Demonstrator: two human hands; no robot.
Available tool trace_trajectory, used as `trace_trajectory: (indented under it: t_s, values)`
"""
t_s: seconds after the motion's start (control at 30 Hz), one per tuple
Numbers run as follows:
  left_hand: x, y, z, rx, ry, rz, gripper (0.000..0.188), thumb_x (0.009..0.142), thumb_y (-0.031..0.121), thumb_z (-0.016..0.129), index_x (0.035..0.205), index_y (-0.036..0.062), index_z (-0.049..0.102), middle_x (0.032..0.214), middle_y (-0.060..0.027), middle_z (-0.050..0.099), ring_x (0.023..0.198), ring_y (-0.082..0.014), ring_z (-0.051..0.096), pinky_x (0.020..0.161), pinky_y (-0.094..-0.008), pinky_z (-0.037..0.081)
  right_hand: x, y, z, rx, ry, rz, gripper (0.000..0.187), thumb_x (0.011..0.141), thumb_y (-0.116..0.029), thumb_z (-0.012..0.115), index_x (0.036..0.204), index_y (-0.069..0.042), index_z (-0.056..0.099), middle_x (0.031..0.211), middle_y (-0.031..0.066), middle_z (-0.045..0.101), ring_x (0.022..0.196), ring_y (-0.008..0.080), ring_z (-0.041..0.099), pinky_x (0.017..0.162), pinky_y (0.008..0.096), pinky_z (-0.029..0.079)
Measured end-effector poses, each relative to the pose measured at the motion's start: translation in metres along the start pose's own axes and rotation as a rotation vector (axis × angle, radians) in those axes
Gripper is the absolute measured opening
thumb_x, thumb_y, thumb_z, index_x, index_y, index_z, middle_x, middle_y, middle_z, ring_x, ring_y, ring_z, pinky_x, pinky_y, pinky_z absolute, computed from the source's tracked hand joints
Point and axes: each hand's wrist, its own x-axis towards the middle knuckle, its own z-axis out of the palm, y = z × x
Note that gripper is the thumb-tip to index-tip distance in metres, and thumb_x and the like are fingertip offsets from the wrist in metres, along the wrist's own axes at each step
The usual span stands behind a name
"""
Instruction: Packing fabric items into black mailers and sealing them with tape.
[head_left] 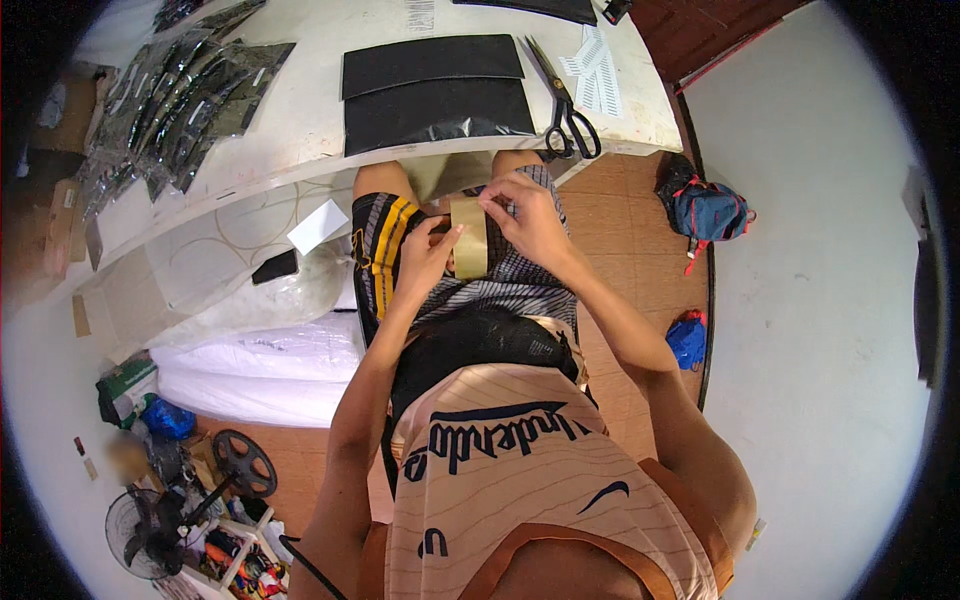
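Over my lap I have a roll of tan packing tape (468, 240). My left hand (428, 258) grips the roll from its left side, thumb along the tape's face. At the roll's upper right edge, my right hand (522, 215) pinches with thumb and fingertips, seemingly at the tape; whether a loose end is between them is too small to make out. Just beyond my knees, on the white table, lies a flat black plastic pouch (435, 95) with a folded flap. Black-handled scissors (563, 105) rest right of it, blades pointing away.
Printed white label strips (597, 75) lie beyond the scissors. Clear-wrapped dark packages (190, 100) cover the table's left end. A phone (275, 267) and white paper (318, 227) sit left of my legs. Bags (708, 210) stand on the floor at right; a fan (150, 533) is lower left.
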Motion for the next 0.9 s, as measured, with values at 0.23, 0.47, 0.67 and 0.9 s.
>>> trace_trajectory:
  t_s: [0.23, 0.47, 0.67, 0.9]
  values:
    - [0.003, -0.008, -0.004, 0.261, -0.131, 0.054, 0.056, 0.089, 0.027, 0.07, 0.129, -0.007, 0.05, 0.087, -0.0091, 0.068, 0.067, -0.0086, 0.058, 0.056, -0.0224, 0.046, 0.008, 0.022, 0.005, 0.019, -0.015, 0.089, 0.01, 0.084, -0.005, 0.068, 0.089, 0.003, 0.066, 0.089, 0.015, 0.064, 0.084, 0.0316, 0.063, 0.075, 0.0368, 0.05]
    - [0.024, -0.013, -0.004, 0.293, 0.091, 0.072, 0.04, 0.092, 0.029, 0.065, 0.11, -0.0062, 0.061, 0.086, -0.0196, 0.07, 0.075, -0.0186, 0.068, 0.066, -0.0318, 0.05, 0.003, -0.015, -0.008, -0.037, 0.085, -0.117, 0.009, 0.083, -0.003, 0.069, 0.088, 0.003, 0.066, 0.091, 0.0145, 0.064, 0.087, 0.0309, 0.062, 0.078, 0.0363, 0.049]
    - [0.008, 0.001, 0.005, 0.38, 0.044, 0.156, 0.042, 0.091, 0.033, 0.066, 0.107, -0.0064, 0.063, 0.084, -0.0166, 0.07, 0.073, -0.017, 0.066, 0.067, -0.0319, 0.051, 0.002, -0.026, -0.029, 0.029, 0.1, -0.076, 0.009, 0.082, -0.004, 0.068, 0.088, 0.002, 0.067, 0.092, 0.0152, 0.065, 0.088, 0.0318, 0.063, 0.078, 0.0374, 0.05]
    - [-0.001, -0.012, -0.004, 0.379, -0.079, 0.17, 0.042, 0.086, 0.036, 0.072, 0.096, -0.0046, 0.067, 0.072, -0.0131, 0.067, 0.062, -0.0145, 0.059, 0.057, -0.0306, 0.045, 0.011, -0.021, -0.025, 0.044, 0.042, -0.023, 0.008, 0.081, -0.003, 0.069, 0.085, 0.003, 0.068, 0.089, 0.0148, 0.066, 0.085, 0.0306, 0.064, 0.073, 0.0366, 0.05]
